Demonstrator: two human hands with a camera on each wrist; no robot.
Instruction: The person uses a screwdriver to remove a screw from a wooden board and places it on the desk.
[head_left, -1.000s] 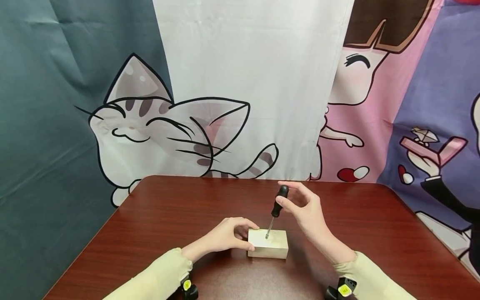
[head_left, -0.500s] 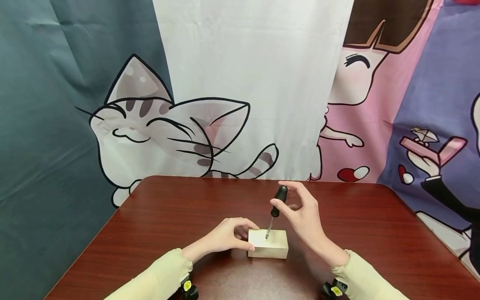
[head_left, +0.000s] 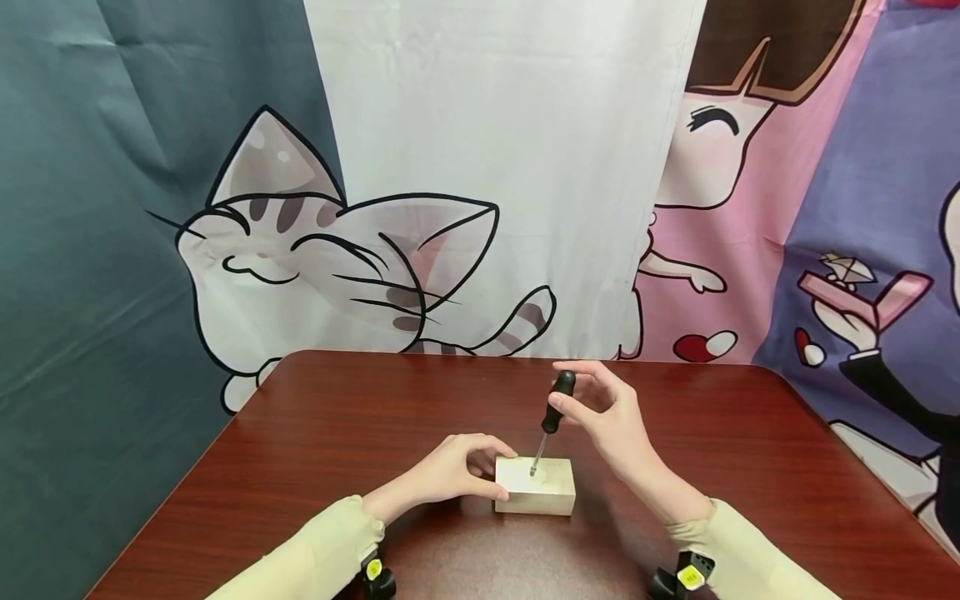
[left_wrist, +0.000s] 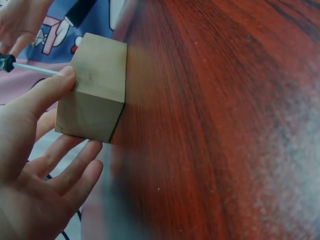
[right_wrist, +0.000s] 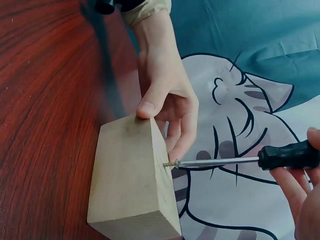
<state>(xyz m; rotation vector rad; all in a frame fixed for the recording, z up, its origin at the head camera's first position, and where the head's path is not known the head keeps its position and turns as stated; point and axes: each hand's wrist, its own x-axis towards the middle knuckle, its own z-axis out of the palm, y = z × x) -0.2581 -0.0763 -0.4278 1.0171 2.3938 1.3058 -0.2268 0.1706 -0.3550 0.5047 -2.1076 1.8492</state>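
A pale wooden block (head_left: 536,503) lies on the table. My left hand (head_left: 450,472) grips its left end, thumb at the near face and fingers at the far side. My right hand (head_left: 619,427) holds the black handle of a screwdriver (head_left: 560,402) between thumb and fingers. The screwdriver leans slightly to the right above the block's top. In the right wrist view its shaft (right_wrist: 220,162) meets the head of a brass-coloured screw (right_wrist: 170,164), which stands partly out of the block. The left wrist view shows my left thumb (left_wrist: 59,82) on the block's edge.
The reddish-brown wooden table (head_left: 360,400) spreads around the block on every side. A printed cloth (head_left: 510,167) with a cartoon cat and a figure hangs behind the table's far edge. A wrist camera (head_left: 378,577) is strapped below my left sleeve.
My right thumb and wrist shifted left around the handle half a second ago, and now they are back to the right. The left hand and block have stayed in place.
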